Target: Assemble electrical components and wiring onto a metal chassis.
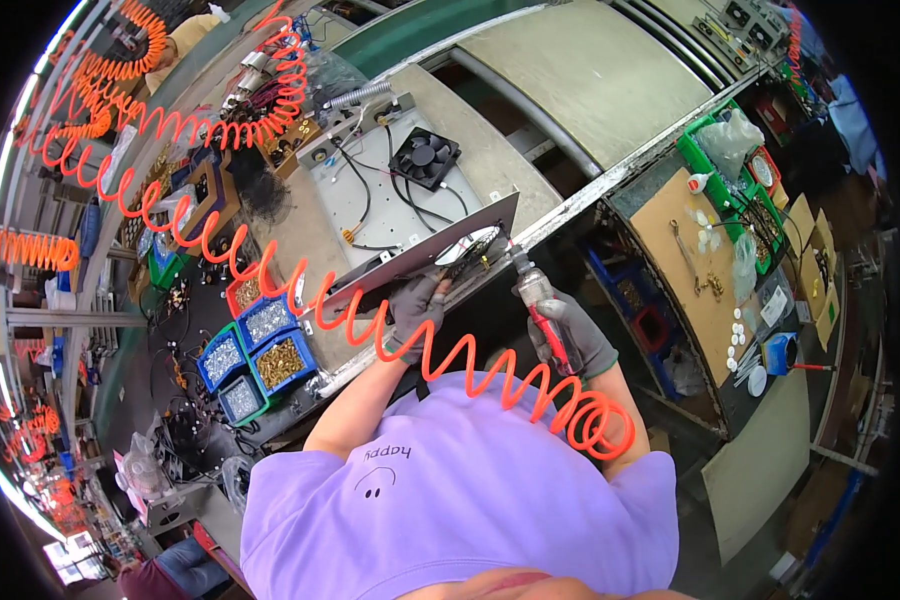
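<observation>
My right hand (585, 332), in a grey glove, is wrapped round a red and silver air screwdriver (538, 292). The tool's tip points away from me, beside the right end of an upright metal panel (420, 250). My gloved left hand (415, 305) is closed at the panel's near face, fingertips by a dark round part (470, 250) at an opening; what they pinch is hidden. Behind the panel lies a pale metal chassis plate (345, 205) with black cables and a black square fan (425, 157). An orange coiled hose (460, 355) crosses in front of my left hand.
Blue bins (280, 365) of screws and small metal parts stand at the left. On the right, a brown board (685, 260) holds a wrench (682, 245) and white round pieces. Green trays (715, 165) lie beyond it. A metal rail (610, 180) runs along the bench edge.
</observation>
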Motion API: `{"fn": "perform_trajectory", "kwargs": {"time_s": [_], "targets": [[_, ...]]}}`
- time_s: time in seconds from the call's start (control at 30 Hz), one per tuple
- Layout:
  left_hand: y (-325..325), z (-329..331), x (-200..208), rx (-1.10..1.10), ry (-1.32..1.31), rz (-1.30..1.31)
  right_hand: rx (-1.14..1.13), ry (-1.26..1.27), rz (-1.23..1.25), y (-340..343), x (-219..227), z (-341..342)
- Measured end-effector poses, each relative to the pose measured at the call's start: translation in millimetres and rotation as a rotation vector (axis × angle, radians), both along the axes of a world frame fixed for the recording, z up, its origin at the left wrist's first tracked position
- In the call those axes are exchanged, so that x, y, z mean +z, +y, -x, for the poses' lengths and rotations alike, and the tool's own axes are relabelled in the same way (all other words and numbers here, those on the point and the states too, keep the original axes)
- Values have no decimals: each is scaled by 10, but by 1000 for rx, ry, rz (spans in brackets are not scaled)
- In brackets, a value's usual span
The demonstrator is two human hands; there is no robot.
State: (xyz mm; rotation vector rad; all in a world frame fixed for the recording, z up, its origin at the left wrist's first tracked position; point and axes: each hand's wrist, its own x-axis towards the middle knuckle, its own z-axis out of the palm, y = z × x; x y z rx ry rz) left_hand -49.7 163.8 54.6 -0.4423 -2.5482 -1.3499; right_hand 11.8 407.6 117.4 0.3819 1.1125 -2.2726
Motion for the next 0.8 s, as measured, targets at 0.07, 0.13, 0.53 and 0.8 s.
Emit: {"fn": "perform_trajectory", "kwargs": {"time_s": [0.07, 0.13, 0.53, 0.8], "targets": [[-4, 13, 9, 17, -18, -15, -4, -13, 24, -7, 5, 14], [-60, 0, 6, 35, -35, -28, -8, 8, 14, -5, -23, 12], [-3190, 490, -1697, -14, -310, 411, 32, -33, -134, -29, 101, 107], [-1355, 2442, -74, -177, -431, 608, 13, -6, -372, -157, 187, 89]]}}
